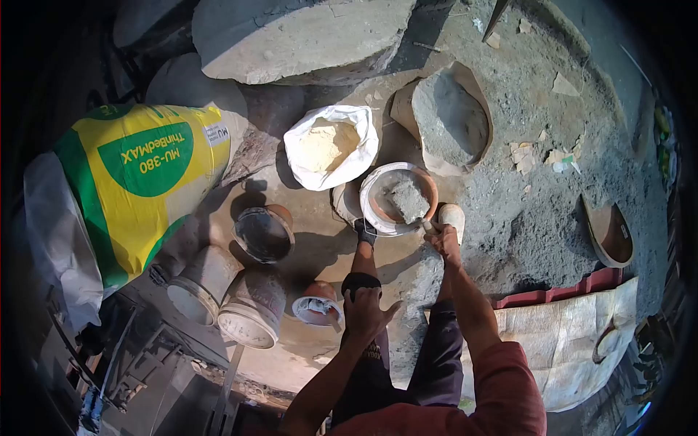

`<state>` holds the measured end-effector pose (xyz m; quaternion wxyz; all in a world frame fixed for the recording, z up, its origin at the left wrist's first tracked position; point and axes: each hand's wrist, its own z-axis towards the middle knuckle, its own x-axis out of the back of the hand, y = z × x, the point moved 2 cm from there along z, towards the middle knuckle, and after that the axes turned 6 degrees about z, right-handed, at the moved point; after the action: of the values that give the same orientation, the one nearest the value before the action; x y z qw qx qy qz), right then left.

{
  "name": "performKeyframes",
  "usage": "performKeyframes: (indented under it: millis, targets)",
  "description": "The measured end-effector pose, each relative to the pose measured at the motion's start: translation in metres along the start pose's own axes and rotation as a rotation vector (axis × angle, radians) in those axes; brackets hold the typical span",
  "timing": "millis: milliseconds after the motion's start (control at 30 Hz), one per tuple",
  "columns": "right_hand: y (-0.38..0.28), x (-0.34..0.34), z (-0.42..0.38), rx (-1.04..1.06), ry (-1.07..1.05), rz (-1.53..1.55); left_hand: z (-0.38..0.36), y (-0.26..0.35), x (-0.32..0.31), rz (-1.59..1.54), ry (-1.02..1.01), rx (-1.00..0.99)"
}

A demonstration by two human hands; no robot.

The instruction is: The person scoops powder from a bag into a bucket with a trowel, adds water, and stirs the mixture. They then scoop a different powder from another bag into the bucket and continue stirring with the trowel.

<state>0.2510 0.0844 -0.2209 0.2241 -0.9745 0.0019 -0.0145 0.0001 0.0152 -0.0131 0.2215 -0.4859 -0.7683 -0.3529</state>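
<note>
My right hand is closed around a trowel handle at the rim of the bowl, which holds grey mortar and sits by my feet. My left hand rests on my knee, fingers spread, holding nothing. A white sack stands just behind.

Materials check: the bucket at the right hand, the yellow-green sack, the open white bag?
Bucket: likely plastic, orange wall, cement-crusted rim, grey mortar inside.
Yellow-green sack: printed paper or woven plastic; can't tell which.
White bag: looks woven plastic, rolled-down rim, pale powder inside.
</note>
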Motion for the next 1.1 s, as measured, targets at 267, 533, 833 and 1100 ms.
performKeyframes:
  millis: [267,533,833,1100]
  targets:
    - [-0.031,-0.028,-0.022,0.216,0.084,-0.642,-0.001,-0.029,0.031,-0.057,-0.033,-0.082]
    - [-0.018,-0.032,-0.017,0.147,0.161,-0.673,-0.012,-0.029,0.009,-0.038,-0.012,-0.092]
    - [-0.057,-0.070,-0.060,0.393,0.230,-1.090,-0.030,-0.023,-0.030,-0.028,0.153,-0.106]
    - [-0.091,-0.032,-0.182,0.216,0.273,-0.783,-0.049,-0.002,0.009,-0.097,0.391,0.047]
